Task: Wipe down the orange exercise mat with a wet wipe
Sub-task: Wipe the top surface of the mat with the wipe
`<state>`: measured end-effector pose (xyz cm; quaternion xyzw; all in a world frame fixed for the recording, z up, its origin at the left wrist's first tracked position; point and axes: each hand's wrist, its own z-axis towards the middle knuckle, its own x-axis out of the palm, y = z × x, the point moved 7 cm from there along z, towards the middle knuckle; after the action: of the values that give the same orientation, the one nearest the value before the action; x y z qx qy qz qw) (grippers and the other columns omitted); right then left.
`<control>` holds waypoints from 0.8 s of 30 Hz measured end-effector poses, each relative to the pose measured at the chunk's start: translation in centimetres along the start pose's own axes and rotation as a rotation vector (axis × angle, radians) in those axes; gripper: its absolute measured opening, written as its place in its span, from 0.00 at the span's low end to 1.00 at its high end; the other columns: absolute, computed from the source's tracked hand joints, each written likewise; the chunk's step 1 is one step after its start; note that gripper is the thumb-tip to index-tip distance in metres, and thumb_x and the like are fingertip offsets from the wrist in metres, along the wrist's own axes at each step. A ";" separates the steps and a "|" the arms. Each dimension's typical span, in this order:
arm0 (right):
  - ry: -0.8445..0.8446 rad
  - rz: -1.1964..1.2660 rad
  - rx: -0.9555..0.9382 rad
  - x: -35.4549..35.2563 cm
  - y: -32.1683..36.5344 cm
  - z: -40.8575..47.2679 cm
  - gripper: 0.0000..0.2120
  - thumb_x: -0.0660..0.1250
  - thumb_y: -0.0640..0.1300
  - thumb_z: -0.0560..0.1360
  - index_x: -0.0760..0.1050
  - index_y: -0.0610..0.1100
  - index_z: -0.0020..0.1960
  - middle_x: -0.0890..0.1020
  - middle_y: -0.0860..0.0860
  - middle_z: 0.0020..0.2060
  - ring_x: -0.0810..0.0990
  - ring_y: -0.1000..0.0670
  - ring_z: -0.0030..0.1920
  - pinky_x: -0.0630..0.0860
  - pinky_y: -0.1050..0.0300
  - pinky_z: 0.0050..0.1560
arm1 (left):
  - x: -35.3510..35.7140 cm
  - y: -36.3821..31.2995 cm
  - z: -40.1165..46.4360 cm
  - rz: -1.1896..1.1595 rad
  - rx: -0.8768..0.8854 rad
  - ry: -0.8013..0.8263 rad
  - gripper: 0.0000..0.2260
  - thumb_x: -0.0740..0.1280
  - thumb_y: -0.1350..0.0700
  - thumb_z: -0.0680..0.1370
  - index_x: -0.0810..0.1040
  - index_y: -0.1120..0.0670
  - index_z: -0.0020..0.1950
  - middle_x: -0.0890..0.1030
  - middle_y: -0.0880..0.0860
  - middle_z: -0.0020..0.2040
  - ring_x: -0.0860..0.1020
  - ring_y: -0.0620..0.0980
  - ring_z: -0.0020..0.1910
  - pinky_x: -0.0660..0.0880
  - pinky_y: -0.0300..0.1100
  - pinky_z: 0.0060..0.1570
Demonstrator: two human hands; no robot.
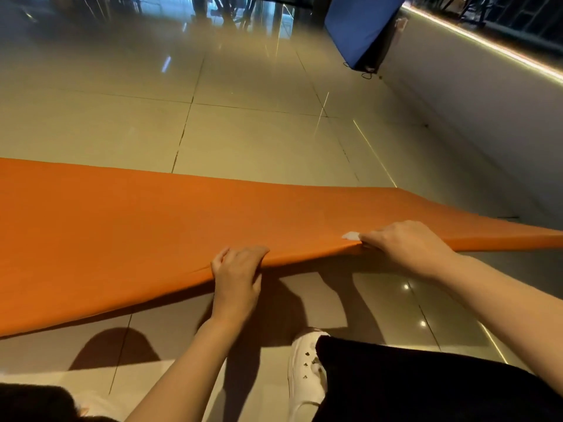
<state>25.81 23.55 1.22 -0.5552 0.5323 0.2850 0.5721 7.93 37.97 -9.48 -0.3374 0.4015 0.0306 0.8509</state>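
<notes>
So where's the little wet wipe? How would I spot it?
Find the big orange mat lying across the shiny tiled floor. Follow its near, lifted edge to the right hand. The wet wipe is the tiny white scrap peeking out at that hand's fingertips, the only white thing lying on the orange.

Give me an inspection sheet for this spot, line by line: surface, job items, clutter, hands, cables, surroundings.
Surface: glossy beige tiled floor, light reflections.
Job's things: flat orange foam exercise mat, near edge lifted off the floor; small white wet wipe under the right hand's fingers on the mat.
Clutter: nothing seen.
Hands: left hand grips the mat's near edge; right hand grips the same edge, holding the wipe.
Cables: thin black cord by the blue panel's base.
Surroundings: leaning blue panel, pale wall with a light strip, white shoe.
</notes>
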 end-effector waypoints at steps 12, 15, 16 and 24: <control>-0.431 0.178 0.143 -1.4 -4.1 -0.8 0.12 0.76 0.31 0.65 0.81 0.43 0.44 0.83 0.44 0.35 0.81 0.39 0.32 0.65 0.56 0.33 | -3.0 -2.8 5.3 0.049 0.205 -0.229 0.22 0.59 0.60 0.65 0.80 0.55 0.57 0.84 0.55 0.50 0.73 0.52 0.51 0.60 0.45 0.51; -0.292 0.326 0.274 6.2 -3.8 0.2 0.18 0.73 0.27 0.64 0.82 0.43 0.50 0.85 0.42 0.44 0.83 0.37 0.42 0.74 0.48 0.38 | 3.6 -1.0 3.5 0.031 0.202 -0.019 0.24 0.61 0.62 0.63 0.74 0.50 0.59 0.84 0.53 0.53 0.74 0.53 0.52 0.61 0.45 0.50; -0.234 0.364 0.300 8.6 -3.4 0.5 0.19 0.72 0.27 0.66 0.82 0.43 0.53 0.85 0.41 0.46 0.83 0.37 0.44 0.75 0.47 0.39 | 5.7 0.0 2.5 0.028 0.173 0.049 0.26 0.64 0.64 0.62 0.73 0.49 0.59 0.84 0.53 0.54 0.76 0.54 0.52 0.62 0.45 0.49; 0.060 0.538 0.360 25.3 2.2 -0.6 0.08 0.73 0.35 0.71 0.82 0.43 0.49 0.85 0.42 0.40 0.82 0.37 0.37 0.75 0.49 0.32 | 15.0 5.1 -6.3 0.114 0.180 0.398 0.30 0.83 0.67 0.52 0.85 0.54 0.52 0.85 0.51 0.52 0.75 0.52 0.50 0.76 0.48 0.39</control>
<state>30.43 16.77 -22.78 -0.2928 0.7185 0.3108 0.5491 12.22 34.81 -25.66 -0.2361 0.5811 -0.0244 0.7784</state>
